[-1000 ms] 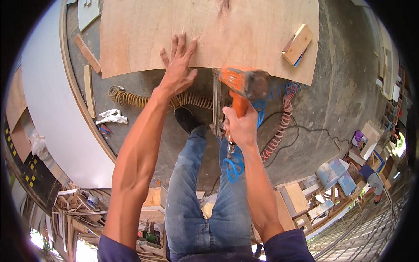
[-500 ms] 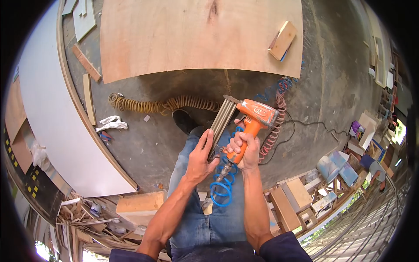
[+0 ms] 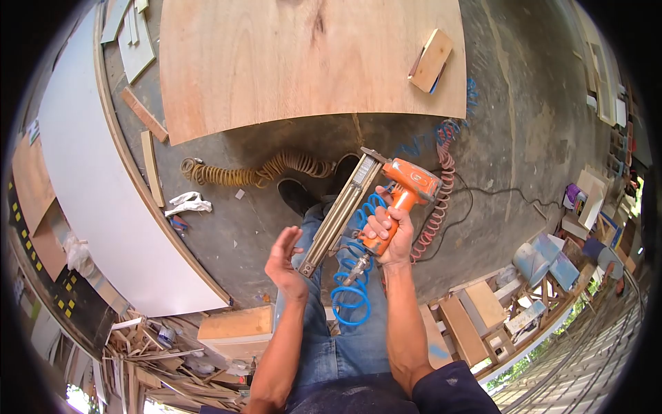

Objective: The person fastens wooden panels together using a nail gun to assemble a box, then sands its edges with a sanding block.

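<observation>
My right hand (image 3: 389, 231) grips the handle of an orange pneumatic nail gun (image 3: 408, 181), fingers wrapped round it. The gun's long metal magazine (image 3: 339, 217) slants down toward my left. A coiled blue air hose (image 3: 352, 305) hangs from the metal fitting at the handle's base. Beside the magazine's lower end is my left hand (image 3: 284, 261), holding nothing, its fingers stretched out and the thumb apart. A small gap shows between the fingers and the magazine.
Ahead lies a large plywood sheet (image 3: 310, 69) with a small wooden block (image 3: 432, 60) on it. A long white panel (image 3: 103, 186) is at the left. Yellow (image 3: 227, 174) and pink (image 3: 441, 190) coiled hoses cross the floor. Wood scraps (image 3: 138, 352) pile up at the lower left.
My left hand has come off the magazine and moved left, its fingers opening out. More of the magazine's lower end now shows. My right hand still grips the nail gun.
</observation>
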Motion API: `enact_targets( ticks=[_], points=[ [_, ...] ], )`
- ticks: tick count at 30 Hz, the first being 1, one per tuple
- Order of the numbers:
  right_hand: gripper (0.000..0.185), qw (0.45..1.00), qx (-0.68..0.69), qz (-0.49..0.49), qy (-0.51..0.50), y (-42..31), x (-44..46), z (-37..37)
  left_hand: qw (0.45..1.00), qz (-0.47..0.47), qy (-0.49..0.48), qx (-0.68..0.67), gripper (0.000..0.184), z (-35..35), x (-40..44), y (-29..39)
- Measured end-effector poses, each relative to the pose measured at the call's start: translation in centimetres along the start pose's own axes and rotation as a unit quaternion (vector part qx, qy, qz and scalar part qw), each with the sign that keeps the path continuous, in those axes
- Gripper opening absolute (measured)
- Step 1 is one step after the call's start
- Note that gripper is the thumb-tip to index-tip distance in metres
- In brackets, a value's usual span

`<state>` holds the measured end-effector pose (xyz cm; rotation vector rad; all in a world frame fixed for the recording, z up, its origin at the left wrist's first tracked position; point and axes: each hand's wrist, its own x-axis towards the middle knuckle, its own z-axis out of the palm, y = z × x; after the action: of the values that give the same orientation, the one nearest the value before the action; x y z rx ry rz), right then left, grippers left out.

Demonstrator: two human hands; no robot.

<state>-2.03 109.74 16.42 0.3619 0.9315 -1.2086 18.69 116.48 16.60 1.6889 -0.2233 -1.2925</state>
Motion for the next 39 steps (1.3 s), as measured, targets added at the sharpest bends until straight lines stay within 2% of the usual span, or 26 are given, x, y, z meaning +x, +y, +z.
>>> enact_targets(
  ticks=[1, 3, 5, 6, 7, 9, 10, 12, 13, 16, 18, 19, 21, 22, 23, 26, 28, 29, 30, 31, 32, 33, 34, 36, 37, 39],
  points=[
    [0.045, 1.0, 0.011, 0.006, -0.004, -0.4, 0.4, 0.4, 0.987, -0.075, 0.083, -0.117, 0.073, 0.6, 0.4, 0.3],
    [0.044, 1.0, 0.012, 0.012, -0.011, -0.7, 0.6, 0.6, 0.988, -0.08, 0.064, -0.119, 0.075, 0.3, 0.6, -0.1],
    [0.044, 1.0, 0.004, 0.01, 0.011, -0.9, 0.2, 1.0, 0.974, -0.13, 0.063, -0.174, 0.079, 0.7, 0.8, -0.4],
    [0.044, 0.999, -0.024, 0.047, 0.006, -0.5, -0.5, 0.7, 0.963, -0.143, 0.074, -0.218, 0.083, 3.4, 1.4, -0.3],
    [0.044, 0.997, -0.029, 0.072, 0.009, 0.3, -1.4, 1.7, 0.936, -0.105, 0.032, -0.333, 0.085, 5.1, 2.3, 0.0],
    [0.044, 0.998, -0.018, 0.064, 0.018, 0.4, -1.9, 2.1, 0.964, -0.08, 0.062, -0.244, 0.085, 5.9, 2.2, 1.3],
    [0.044, 0.996, -0.024, 0.083, 0.0, 1.0, -1.2, 2.5, 0.963, -0.053, 0.087, -0.248, 0.085, 5.3, 2.6, 1.8],
    [0.044, 0.997, -0.046, 0.068, -0.003, -0.5, -2.4, 1.5, 0.981, -0.089, 0.023, -0.17, 0.085, 5.2, 1.5, 0.3],
    [0.043, 0.996, -0.065, 0.065, 0.006, -0.8, -2.6, 2.0, 0.985, -0.071, 0.028, -0.152, 0.085, 4.9, 1.5, -0.1],
    [0.043, 0.993, -0.098, 0.061, -0.004, -2.3, -2.4, 2.8, 0.962, -0.072, 0.118, -0.235, 0.089, 3.6, 1.1, -0.5],
    [0.041, 0.997, -0.079, 0.022, -0.003, -3.5, -2.1, 3.5, 0.903, -0.109, 0.253, -0.328, 0.09, 2.5, 1.1, 0.5],
    [0.041, 0.996, -0.088, 0.023, -0.002, -2.7, -1.8, 3.1, 0.899, -0.113, 0.257, -0.335, 0.09, 3.2, 1.4, 1.0],
    [0.039, 0.992, -0.096, 0.071, 0.034, 0.0, -1.7, 1.8, 0.932, -0.127, 0.049, -0.337, 0.091, 5.7, 2.6, 2.4],
    [0.037, 0.991, -0.121, 0.047, 0.029, 0.9, -1.8, 4.3, 0.929, -0.065, 0.054, -0.36, 0.091, 4.6, 3.6, 2.7],
    [0.038, 0.992, -0.114, 0.048, 0.017, 1.9, -1.4, 4.9, 0.948, -0.063, 0.093, -0.298, 0.092, 4.2, 4.4, 3.0],
    [0.04, 0.989, -0.142, 0.043, 0.019, 5.6, 0.5, 8.5, 0.961, -0.099, -0.002, -0.258, 0.083, -0.5, 7.3, 3.1],
    [0.041, 0.987, -0.158, 0.033, 0.023, 6.7, 1.5, 8.7, 0.998, -0.053, 0.013, -0.041, 0.064, -2.2, 10.6, 3.3],
    [0.042, 0.984, -0.174, 0.022, 0.027, 7.8, 2.1, 8.8, 0.998, -0.017, 0.056, 0.016, 0.05, -3.2, 12.5, 4.0],
    [0.042, 0.982, -0.187, 0.006, 0.024, 8.7, 2.8, 9.0, 0.978, 0.108, 0.076, 0.161, 0.054, -5.1, 15.5, 3.6],
    [0.042, 0.985, -0.17, 0.009, 0.025, 9.1, 3.4, 9.1, 0.949, 0.152, 0.09, 0.261, 0.061, -6.3, 17.8, 5.1],
    [0.042, 0.985, -0.168, -0.004, 0.035, 10.3, 3.3, 9.2, 0.91, 0.186, 0.065, 0.364, 0.067, -7.3, 21.2, 9.5],
    [0.042, 0.987, -0.162, -0.002, 0.02, 10.6, 4.4, 9.6, 0.914, 0.195, 0.066, 0.35, 0.071, -8.4, 22.4, 8.1],
    [0.043, 0.987, -0.158, -0.006, 0.018, 10.8, 4.7, 9.9, 0.897, 0.262, 0.037, 0.354, 0.072, -10.8, 26.3, 6.4],
    [0.042, 0.991, -0.131, -0.011, -0.003, 12.0, 5.5, 9.7, 0.846, 0.317, 0.047, 0.426, 0.072, -12.1, 29.4, 9.7],
    [0.042, 0.993, -0.115, -0.01, -0.011, 12.6, 5.7, 9.8, 0.847, 0.312, 0.043, 0.429, 0.072, -12.3, 30.3, 11.3],
    [0.042, 0.994, -0.106, -0.013, -0.02, 13.3, 6.1, 10.0, 0.818, 0.4, 0.038, 0.411, 0.07, -11.9, 30.8, 13.8]
  ],
)
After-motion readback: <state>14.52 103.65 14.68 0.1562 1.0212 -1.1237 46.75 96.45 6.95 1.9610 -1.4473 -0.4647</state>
